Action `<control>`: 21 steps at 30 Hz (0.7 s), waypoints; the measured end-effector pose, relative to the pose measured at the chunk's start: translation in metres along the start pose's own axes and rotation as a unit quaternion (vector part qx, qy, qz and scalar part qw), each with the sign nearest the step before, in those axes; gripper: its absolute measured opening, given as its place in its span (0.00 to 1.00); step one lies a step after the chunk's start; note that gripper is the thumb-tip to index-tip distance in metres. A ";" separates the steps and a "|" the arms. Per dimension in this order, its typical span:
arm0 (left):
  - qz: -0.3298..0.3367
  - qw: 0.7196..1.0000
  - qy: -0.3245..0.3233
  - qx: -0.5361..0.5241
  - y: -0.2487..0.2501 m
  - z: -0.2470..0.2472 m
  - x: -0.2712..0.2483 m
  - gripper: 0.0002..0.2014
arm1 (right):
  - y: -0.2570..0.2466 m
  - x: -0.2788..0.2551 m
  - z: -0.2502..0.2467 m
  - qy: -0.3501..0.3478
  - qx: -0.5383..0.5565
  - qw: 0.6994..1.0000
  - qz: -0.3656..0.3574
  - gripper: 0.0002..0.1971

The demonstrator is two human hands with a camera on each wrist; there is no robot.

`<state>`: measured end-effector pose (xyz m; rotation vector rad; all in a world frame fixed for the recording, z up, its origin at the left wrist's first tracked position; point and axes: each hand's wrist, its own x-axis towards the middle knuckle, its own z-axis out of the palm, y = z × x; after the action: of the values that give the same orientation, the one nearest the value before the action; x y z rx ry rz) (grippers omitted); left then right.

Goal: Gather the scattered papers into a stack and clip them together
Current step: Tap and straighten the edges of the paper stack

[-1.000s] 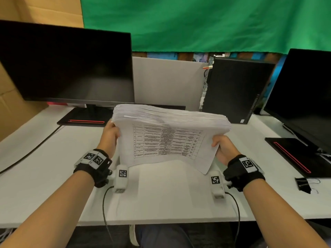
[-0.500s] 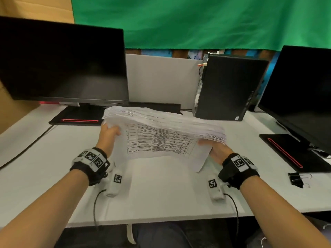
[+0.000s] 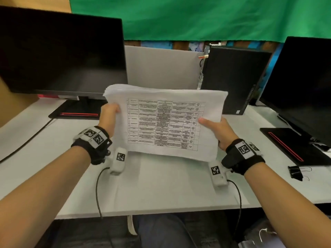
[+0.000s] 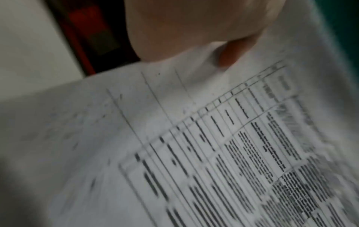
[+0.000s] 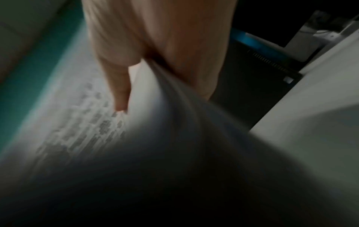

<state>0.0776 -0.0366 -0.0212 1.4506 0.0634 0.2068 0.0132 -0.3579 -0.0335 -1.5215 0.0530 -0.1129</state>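
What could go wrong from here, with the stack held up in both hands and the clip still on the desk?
1. The paper stack is held off the desk only by its side edges, left hand and right hand; sheets may fan or slip.
2. The binder clip lies far right; reaching it leaves one hand holding, and the stack may sag or spill.

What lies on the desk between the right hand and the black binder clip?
In the head view, only bare white desk lies between the right hand, which holds the paper stack, and the binder clip.
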 end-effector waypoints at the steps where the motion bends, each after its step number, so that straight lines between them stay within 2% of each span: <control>1: -0.029 0.999 -0.016 0.020 0.006 0.000 0.006 0.08 | -0.004 0.001 -0.001 0.004 0.020 1.000 0.011 0.17; 3: -0.115 0.989 -0.083 0.043 0.009 -0.006 0.020 0.08 | -0.006 0.003 -0.004 -0.005 0.058 0.997 0.042 0.19; 5: -0.207 0.964 -0.144 0.084 0.004 -0.018 0.028 0.11 | -0.002 0.005 -0.006 -0.015 0.081 0.993 0.080 0.20; 7: -0.271 0.937 -0.186 0.115 -0.007 -0.030 0.026 0.11 | 0.003 0.006 -0.007 -0.004 0.111 0.985 0.132 0.18; 8: -0.284 0.933 -0.191 0.113 -0.012 -0.033 0.023 0.10 | 0.007 0.006 -0.008 0.006 0.129 0.979 0.158 0.18; 12: -0.287 0.945 -0.150 0.041 -0.036 -0.033 0.016 0.08 | 0.024 0.004 -0.005 0.029 0.142 0.968 0.203 0.18; 15: -0.300 0.950 -0.089 -0.014 -0.051 -0.018 0.014 0.09 | 0.036 0.000 0.001 0.028 0.157 0.961 0.226 0.17; 18: -0.218 0.975 -0.011 0.037 -0.073 -0.011 0.022 0.17 | 0.047 -0.006 0.008 0.043 0.166 0.955 0.244 0.16; 21: -0.177 0.982 0.028 0.064 -0.092 -0.010 0.029 0.16 | 0.058 -0.014 0.009 0.055 0.141 0.955 0.255 0.18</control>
<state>0.1135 -0.0310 -0.1110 1.5345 0.3846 -0.0492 0.0030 -0.3445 -0.0913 -1.1738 0.4955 0.2016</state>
